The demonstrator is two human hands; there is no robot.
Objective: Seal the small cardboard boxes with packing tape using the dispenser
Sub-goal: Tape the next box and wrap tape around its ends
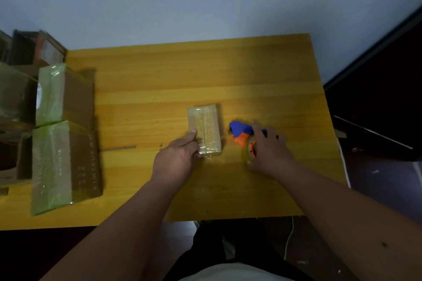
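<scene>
From my remote seat I saw the left hand (177, 158) resting on the near left corner of the small cardboard box (204, 129), its fingers laid fairly straight along the box's left side and top, a fingertip reaching about halfway up the taped seam. The right hand (269, 150) sat over the tape dispenser (243, 136), fingers spread and draped across it; the motion blur kept me from telling whether they truly gripped it or only lay on it. The dispenser showed a blue front part, an orange body and a clear tape roll, and it lay on the surface (159, 75) just to the right of the box, not touching it. The box stood near the middle of the yellow wooden surface, already wrapped in glossy tape. Well apart, at the left edge, were two larger taped boxes (64, 125), one behind the other, with more cartons (13, 98) beyond them.
</scene>
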